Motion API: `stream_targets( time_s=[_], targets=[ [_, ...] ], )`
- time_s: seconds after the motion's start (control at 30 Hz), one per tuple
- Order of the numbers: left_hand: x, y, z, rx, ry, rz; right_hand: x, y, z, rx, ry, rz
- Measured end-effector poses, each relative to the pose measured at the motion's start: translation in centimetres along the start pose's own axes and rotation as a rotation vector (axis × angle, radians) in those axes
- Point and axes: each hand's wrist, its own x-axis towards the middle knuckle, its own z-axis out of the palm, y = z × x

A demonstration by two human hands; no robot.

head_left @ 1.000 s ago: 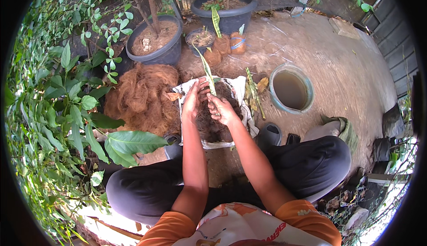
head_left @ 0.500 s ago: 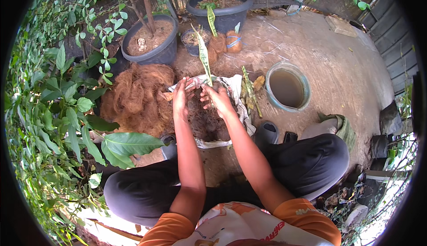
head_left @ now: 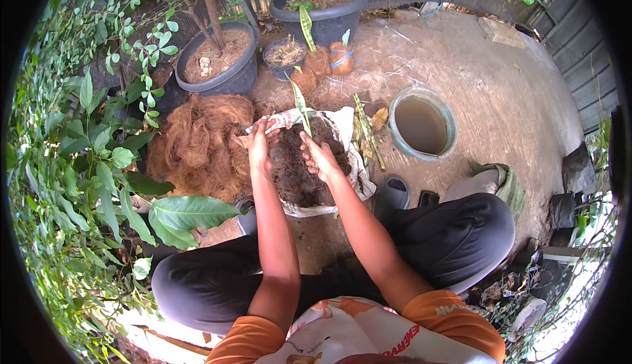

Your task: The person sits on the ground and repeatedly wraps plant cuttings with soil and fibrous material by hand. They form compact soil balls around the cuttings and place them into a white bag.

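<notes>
Spanning the centre and right of the frame, one concrete floor (head_left: 500,94) carries the items listed. Green foliage (head_left: 79,166) fills the left side. Two large dark pots (head_left: 242,77) with woody stems stand at upper centre. One brown fibre heap (head_left: 201,143) lies left of centre. One white sack (head_left: 345,123), opened out at centre, contains dark fibrous matter (head_left: 293,166). One round bucket (head_left: 422,123) of murky liquid stands right of it. One smaller pot (head_left: 284,57) and three fibre-wrapped bundles (head_left: 342,59) are grouped at upper centre.

The left hand (head_left: 260,145) is at the sack's left edge, fingers apart and curved, nothing seen in its grasp; it covers part of that edge. The right hand (head_left: 319,158), above the sack, has its fingers curled and closed at the lower end of one variegated leaf (head_left: 300,106), hiding its base. The leaf stands over the sack's far part, its long axis running from lower right to upper left, tip toward the top of the frame. Two grey sandals (head_left: 393,196) flank the sack. Cut leaf strips (head_left: 368,131), number unclear, lie between sack and bucket.
</notes>
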Motion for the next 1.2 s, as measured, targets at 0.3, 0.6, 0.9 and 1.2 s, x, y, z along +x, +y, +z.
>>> stream_targets(
  time_s=[0.3,0.6,0.9,1.2],
  targets=[
    [2.0,4.4,5.5,0.335,-0.154,0.114,1.5,-0.9,-2.7,0.152,-0.073,-0.034],
    [5.2,3.7,6.1,1.372,-0.334,0.463,0.9,-4.3,-5.4,0.316,0.019,-0.090],
    [-2.0,-4.8,4.9,1.599,-0.813,0.523,1.6,-4.2,-6.4,0.522,0.044,-0.149],
    [-3.1,-8.2,4.5,1.693,-0.850,0.618,2.1,-3.5,-7.4,0.514,-0.006,-0.109]
  ],
)
